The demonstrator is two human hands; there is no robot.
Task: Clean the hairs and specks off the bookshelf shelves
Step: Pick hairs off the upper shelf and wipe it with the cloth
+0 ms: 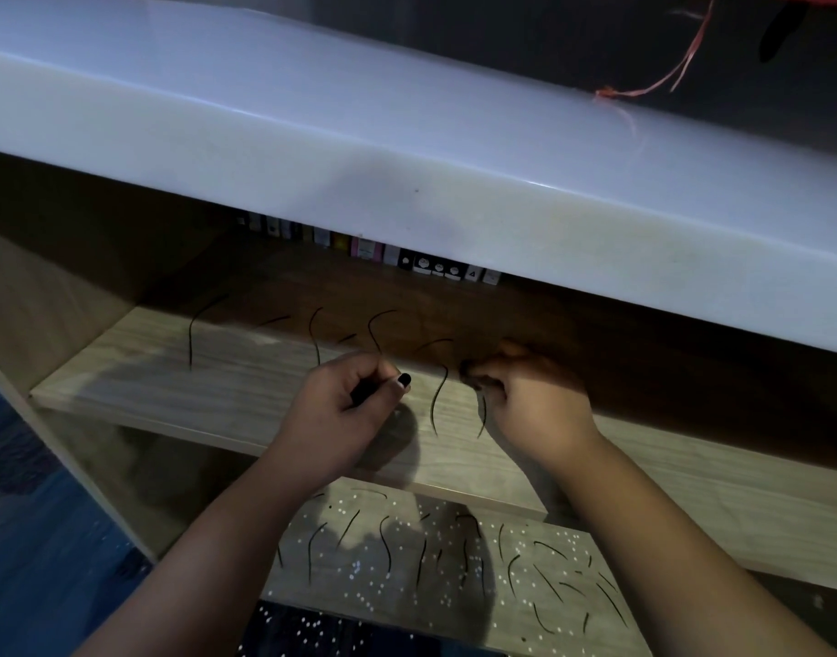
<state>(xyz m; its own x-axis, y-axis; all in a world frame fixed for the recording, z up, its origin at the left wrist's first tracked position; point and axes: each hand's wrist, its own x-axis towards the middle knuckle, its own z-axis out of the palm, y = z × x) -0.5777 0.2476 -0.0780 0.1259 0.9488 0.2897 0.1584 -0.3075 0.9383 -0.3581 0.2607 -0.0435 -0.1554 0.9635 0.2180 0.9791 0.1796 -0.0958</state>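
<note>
Upper wooden shelf (246, 386): dark hairs (437, 395) lie scattered along its front edge — one curved strand directly between the two hands. Left hand (345, 410) is clenched around a bundle of dark strands, over the shelf's front edge. Right hand (530, 400) pinches a strand at its fingertips, just beside the loose hair. Lower shelf (573, 623): more hairs and white specks (359, 569) — spread across it, below both wrists.

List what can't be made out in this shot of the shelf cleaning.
- Head view: the row of small boxes at the back is mostly hidden by the white top; labels too small to read.
- Left hand: contents hidden by curled fingers.
- Right hand: fingertips in shadow, grip unclear.
- Lower shelf: partly covered by forearms.
</note>
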